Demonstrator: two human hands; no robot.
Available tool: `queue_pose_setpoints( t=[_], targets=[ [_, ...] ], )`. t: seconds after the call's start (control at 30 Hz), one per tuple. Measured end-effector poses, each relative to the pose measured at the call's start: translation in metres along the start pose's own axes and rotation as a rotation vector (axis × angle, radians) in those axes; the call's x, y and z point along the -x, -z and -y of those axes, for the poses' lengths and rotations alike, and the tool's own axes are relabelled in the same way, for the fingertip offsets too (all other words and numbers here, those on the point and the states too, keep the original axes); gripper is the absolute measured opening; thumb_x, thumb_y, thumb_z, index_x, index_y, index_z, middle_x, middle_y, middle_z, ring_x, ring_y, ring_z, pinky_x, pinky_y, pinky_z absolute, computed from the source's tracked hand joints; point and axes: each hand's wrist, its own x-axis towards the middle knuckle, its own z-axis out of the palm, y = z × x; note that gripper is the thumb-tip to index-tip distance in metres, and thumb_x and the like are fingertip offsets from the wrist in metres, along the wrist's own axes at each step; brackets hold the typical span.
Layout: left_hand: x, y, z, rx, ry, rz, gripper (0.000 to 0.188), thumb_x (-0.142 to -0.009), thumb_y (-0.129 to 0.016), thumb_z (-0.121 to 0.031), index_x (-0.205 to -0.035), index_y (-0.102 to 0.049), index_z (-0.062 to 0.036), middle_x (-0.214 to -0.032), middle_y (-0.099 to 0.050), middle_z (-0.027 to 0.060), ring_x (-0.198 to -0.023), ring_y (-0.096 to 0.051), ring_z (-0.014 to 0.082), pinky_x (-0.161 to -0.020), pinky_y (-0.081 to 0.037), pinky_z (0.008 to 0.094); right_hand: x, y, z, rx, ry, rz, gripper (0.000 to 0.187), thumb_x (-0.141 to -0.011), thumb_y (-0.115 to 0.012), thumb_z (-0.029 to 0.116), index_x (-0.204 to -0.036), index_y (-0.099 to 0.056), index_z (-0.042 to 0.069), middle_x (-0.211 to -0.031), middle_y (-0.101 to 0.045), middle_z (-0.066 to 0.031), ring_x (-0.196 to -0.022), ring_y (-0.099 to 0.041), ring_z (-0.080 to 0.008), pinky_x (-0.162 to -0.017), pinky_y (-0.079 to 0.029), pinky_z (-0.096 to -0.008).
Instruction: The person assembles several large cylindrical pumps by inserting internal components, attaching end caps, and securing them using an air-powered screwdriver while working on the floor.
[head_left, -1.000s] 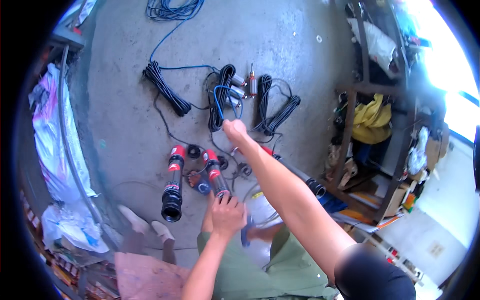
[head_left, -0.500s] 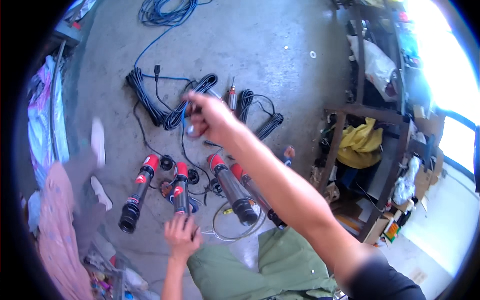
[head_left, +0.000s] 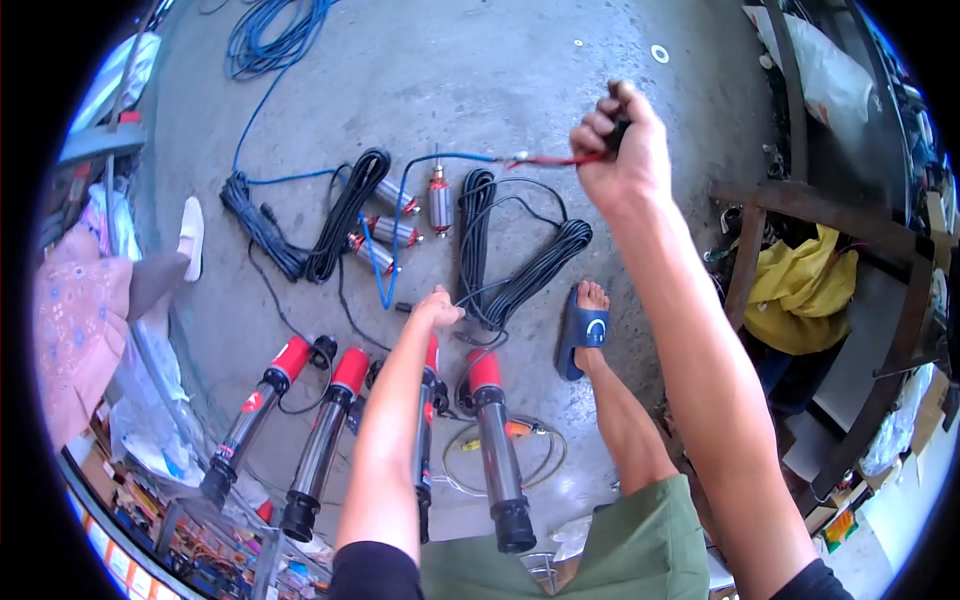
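Observation:
My right hand (head_left: pixel 622 155) is raised at the upper right, its fingers closed around a black piece (head_left: pixel 619 136). From this fist a red lead (head_left: pixel 550 161) runs left and meets a blue cable (head_left: pixel 450 156). My left hand (head_left: pixel 437 308) reaches forward past a row of several red-capped cylindrical tools (head_left: pixel 497 435) with grey bodies and black ends. Its fingers are curled beside a black cable bundle (head_left: pixel 540 268); what they hold, if anything, is hidden. My left forearm covers part of one tool. Several motor armatures (head_left: pixel 440 203) lie on the floor beyond this hand.
More black cable bundles (head_left: pixel 345 220) lie left of the armatures. A blue cable coil (head_left: pixel 262 45) is at the far left. My sandalled foot (head_left: pixel 583 330) stands right of the tools. Another person's skirt (head_left: pixel 85 320) shows at left, and a rack with yellow cloth (head_left: pixel 800 285) at right.
My right hand has gone from over the cable bundles to the upper right, drawing out the red lead and blue cable. My left hand has left a tool and moved forward. The view has shifted.

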Motion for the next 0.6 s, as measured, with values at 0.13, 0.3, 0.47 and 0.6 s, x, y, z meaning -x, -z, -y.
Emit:
queue_pose_setpoints(
  t=[0.13, 0.3, 0.47, 0.6],
  targets=[
    [0.032, 0.003, -0.059, 0.273, -0.08, -0.077, 0.043, -0.086, -0.076, -0.039, -0.087, -0.07, 0.0041, -0.081, -0.071, 0.0133, -0.081, -0.069, 0.0214, -0.072, -0.052, 0.0372, -0.009, 0.087, 0.015, -0.018, -0.054, -0.19, 0.013, -0.097, -0.065, 0.019, -0.098, -0.058, 0.008, -0.078, -0.049, 0.0004, -0.059, -0.039, -0.0105, -0.048, -0.029, -0.0253],
    [0.171, 0.076, -0.081, 0.758, -0.304, -0.078, 0.047, -0.092, -0.074, -0.031, -0.061, -0.058, 0.0014, -0.054, -0.04, -0.0036, -0.057, -0.035, 0.0037, -0.049, -0.028, 0.0299, 0.006, 0.142, 0.028, -0.102, -0.022, -0.373, 0.012, -0.097, -0.065, 0.021, -0.099, -0.057, 0.011, -0.074, -0.046, 0.0039, -0.056, -0.037, -0.0085, -0.047, -0.028, -0.0238],
    [0.286, 0.109, -0.003, 0.776, -0.174, -0.171, 0.036, -0.09, -0.073, -0.021, -0.066, -0.059, 0.0027, -0.066, -0.052, 0.0, -0.06, -0.044, 0.0078, -0.055, -0.035, 0.0301, 0.011, 0.156, 0.017, -0.22, -0.015, -0.484, 0.011, -0.096, -0.063, 0.02, -0.092, -0.058, 0.011, -0.07, -0.046, 0.0046, -0.054, -0.037, -0.0083, -0.044, -0.027, -0.0238],
    [0.302, 0.127, 0.059, 1.568, 0.021, -0.602, 0.047, -0.103, -0.059, -0.037, -0.066, -0.047, -0.0097, -0.065, -0.048, 0.0036, -0.071, -0.056, 0.02, -0.084, -0.052, 0.0431, 0.0, 0.169, 0.023, -0.419, 0.012, -0.507, 0.013, -0.096, -0.06, 0.017, -0.086, -0.058, 0.01, -0.066, -0.044, 0.0052, -0.051, -0.037, -0.0088, -0.043, -0.026, -0.0244]
  ],
)
